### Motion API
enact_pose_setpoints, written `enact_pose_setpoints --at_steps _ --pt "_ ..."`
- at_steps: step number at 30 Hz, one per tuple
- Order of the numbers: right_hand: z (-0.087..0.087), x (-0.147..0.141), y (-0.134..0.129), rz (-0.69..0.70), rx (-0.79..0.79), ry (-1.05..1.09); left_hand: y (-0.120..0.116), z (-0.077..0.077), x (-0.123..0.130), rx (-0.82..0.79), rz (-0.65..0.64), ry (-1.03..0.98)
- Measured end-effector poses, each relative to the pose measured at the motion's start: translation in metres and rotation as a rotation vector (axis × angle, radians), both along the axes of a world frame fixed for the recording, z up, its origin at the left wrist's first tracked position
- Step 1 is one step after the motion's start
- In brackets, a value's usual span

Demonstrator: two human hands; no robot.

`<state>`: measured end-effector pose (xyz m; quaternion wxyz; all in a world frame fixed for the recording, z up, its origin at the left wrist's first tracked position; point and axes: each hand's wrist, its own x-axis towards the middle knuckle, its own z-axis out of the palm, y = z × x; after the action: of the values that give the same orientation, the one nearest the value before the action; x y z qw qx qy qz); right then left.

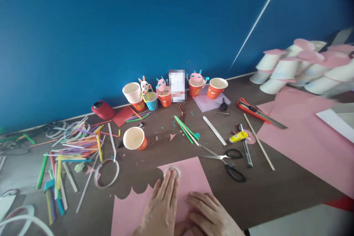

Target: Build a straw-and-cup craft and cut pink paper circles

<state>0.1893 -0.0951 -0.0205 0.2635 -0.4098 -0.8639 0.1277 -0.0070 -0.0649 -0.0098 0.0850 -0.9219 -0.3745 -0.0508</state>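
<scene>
A sheet of pink paper (193, 171) with a scalloped left-hand edge lies on the table in front of me. My left hand (162, 204) rests flat on it, fingers stretched forward. Its fingertips press on a small, pale round piece (177, 172), partly covered by the fingers. To the right, my right hand (208, 212) lies on the same paper with its fingers spread and slightly bent, gripping nothing visible. Black-handled scissors (222, 158) lie with blades parted just beyond the paper's right corner.
Colourful paper strips (80, 145) and a tape roll (106, 173) lie at left. Paper cups (134, 138) and decorated cup figures (166, 96) stand ahead. An orange cutter (253, 110), a yellow glue tube (238, 137), large pink paper (301, 132) and stacked white cups (279, 70) occupy the right.
</scene>
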Motion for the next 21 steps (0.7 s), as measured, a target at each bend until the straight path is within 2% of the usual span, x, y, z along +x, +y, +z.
enact_pose_setpoints --at_steps 4,12,14,18,21 --pt "-0.012 -0.003 -0.001 -0.051 0.011 0.115 0.003 -0.005 0.002 0.017 0.015 0.006" --pt "-0.012 0.002 0.007 -0.014 0.032 0.133 0.008 -0.004 0.005 0.135 -0.004 0.077" --pt "-0.014 0.003 0.007 -0.007 0.024 0.115 0.006 -0.009 0.005 0.13 -0.006 0.098" --pt "-0.02 0.002 0.004 -0.026 0.019 0.112 -0.002 -0.023 0.007 0.1 0.075 0.056" --pt "-0.021 0.0 0.003 -0.052 0.034 0.137 -0.004 -0.027 0.007 0.097 0.105 0.036"
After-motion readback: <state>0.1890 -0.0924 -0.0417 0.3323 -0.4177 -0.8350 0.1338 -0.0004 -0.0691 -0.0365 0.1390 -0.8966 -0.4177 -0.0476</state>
